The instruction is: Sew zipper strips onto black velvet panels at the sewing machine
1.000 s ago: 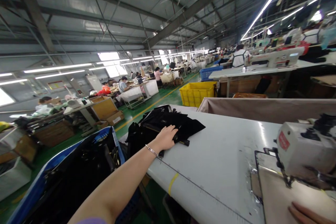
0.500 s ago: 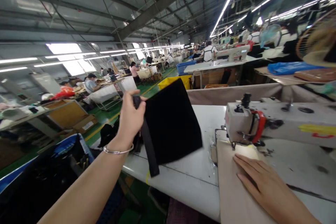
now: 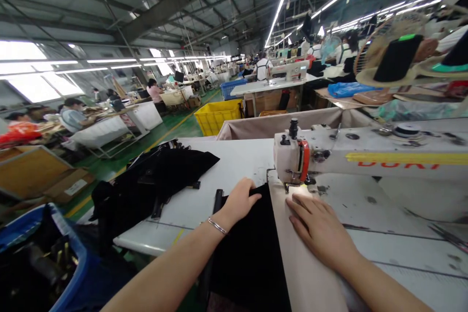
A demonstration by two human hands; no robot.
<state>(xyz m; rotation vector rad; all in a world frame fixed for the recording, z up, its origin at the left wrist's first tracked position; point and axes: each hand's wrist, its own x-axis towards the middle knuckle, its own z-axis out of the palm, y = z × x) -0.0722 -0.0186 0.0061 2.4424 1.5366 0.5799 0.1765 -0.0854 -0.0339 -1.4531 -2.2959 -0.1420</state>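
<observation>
Head view: left hand point(image 3: 239, 201), grip curled over the far edge of one black fabric piece point(image 3: 252, 258) lying on the surface point(image 3: 241, 156) before one sewing machine point(image 3: 292, 156). Right hand point(image 3: 318, 228), grip released, lies flat just beside it. Judged best: keep the cloth smooth and its edge square to the needle. One black heap point(image 3: 161, 175) lies to the left.

White sewing table point(image 3: 241, 156), black fabric pile point(image 3: 157, 180), black piece point(image 3: 248, 248), sewing mach. point(image 3: 365, 156) on it
</observation>
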